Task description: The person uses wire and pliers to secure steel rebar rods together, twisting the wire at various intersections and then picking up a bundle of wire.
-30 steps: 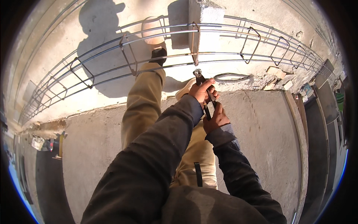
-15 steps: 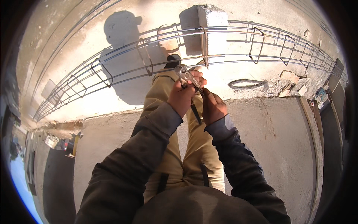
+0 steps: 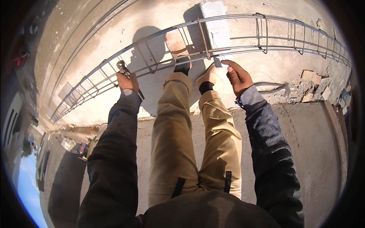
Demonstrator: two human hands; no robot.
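My left hand (image 3: 128, 82) is closed around a pair of metal pincers (image 3: 121, 66), whose rounded head points up beside the near bars of a long rebar cage (image 3: 204, 38). Off to the right, my right hand (image 3: 240, 77) pinches a thin tie wire (image 3: 224, 63) between thumb and fingertips. The wire rises toward the cage near a rusty stirrup; where its far end lies is too fine to make out. The cage stretches across the view over a pale concrete block (image 3: 217, 17).
A coil of dark wire (image 3: 268, 88) lies right of my right hand. Broken brick pieces (image 3: 311, 76) sit farther right, by a timber edge (image 3: 336, 133). My feet stand under and beside the cage. Loose long bars (image 3: 89, 32) lie at the upper left.
My hands, together at the pincers before, have parted: the left went left with the pincers, the right moved right and up with the wire. The view has shifted, and both shoes now show.
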